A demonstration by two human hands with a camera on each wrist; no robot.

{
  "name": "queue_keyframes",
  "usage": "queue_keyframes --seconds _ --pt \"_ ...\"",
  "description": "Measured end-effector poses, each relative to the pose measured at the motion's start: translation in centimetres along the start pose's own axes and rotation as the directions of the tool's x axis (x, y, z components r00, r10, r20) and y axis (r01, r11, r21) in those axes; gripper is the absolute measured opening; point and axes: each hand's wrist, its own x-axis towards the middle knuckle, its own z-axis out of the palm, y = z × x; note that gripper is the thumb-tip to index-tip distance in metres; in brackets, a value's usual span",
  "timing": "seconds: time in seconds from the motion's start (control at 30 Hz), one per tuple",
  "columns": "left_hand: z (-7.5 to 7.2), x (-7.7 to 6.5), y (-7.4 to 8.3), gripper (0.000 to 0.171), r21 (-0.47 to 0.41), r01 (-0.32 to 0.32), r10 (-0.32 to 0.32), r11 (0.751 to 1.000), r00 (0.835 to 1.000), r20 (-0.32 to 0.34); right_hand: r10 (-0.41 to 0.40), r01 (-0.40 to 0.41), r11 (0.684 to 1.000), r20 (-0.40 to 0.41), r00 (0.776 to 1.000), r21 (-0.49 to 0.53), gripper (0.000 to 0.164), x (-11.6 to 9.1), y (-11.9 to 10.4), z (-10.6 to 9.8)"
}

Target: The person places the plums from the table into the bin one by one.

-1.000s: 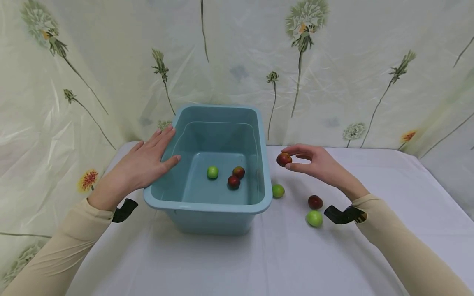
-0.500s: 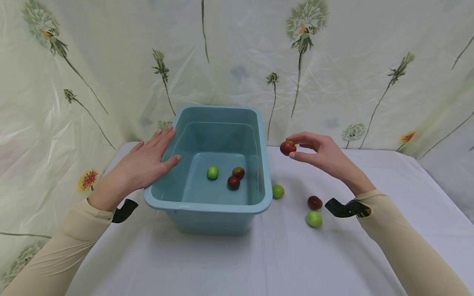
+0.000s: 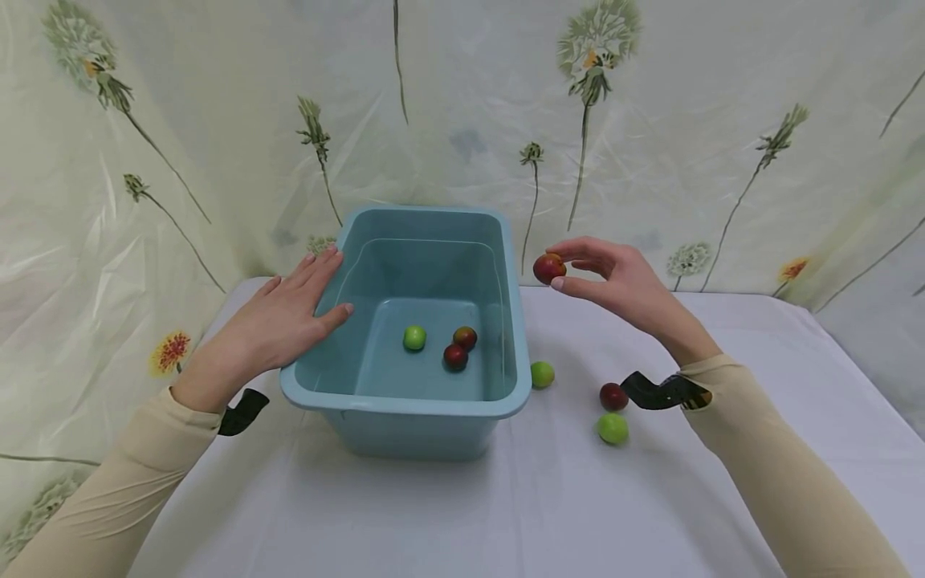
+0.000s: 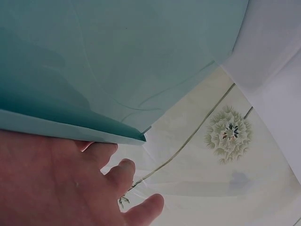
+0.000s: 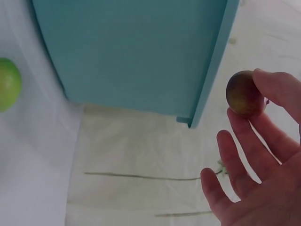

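Note:
My right hand pinches a dark red plum between thumb and fingertips. It holds the plum in the air, just right of the blue plastic tub's far right side. In the right wrist view the plum sits between thumb and fingers, with the other fingers spread. My left hand rests on the tub's left rim, fingers stretched out and thumb over the inner edge. Inside the tub lie a green fruit and two dark red plums, which touch or nearly touch.
Beside the tub's right wall, a green fruit lies on the white tablecloth. Farther right are another dark red plum and a green fruit, close together. A dandelion-patterned curtain hangs behind the tub.
The right hand has raised the plum, first drifting slightly right, then moving back left towards the tub's rim. The left hand, the tub and the other fruits have stayed in place.

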Motion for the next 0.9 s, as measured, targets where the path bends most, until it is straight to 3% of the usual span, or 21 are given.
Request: queue_keyframes --seconds 0.47,0.9 --pt "-0.1 -0.1 -0.1 0.077 0.004 -0.002 0.002 1.0 1.0 -0.003 -0.073 0.074 0.994 -0.014 0.997 0.08 0.039 2.0 -2.5 1.8" --pt "0.0 -0.1 -0.2 0.076 0.01 -0.009 0.009 1.0 1.0 0.0 -0.137 0.133 0.988 0.036 0.99 0.081 0.038 3.7 -3.9 3.7"
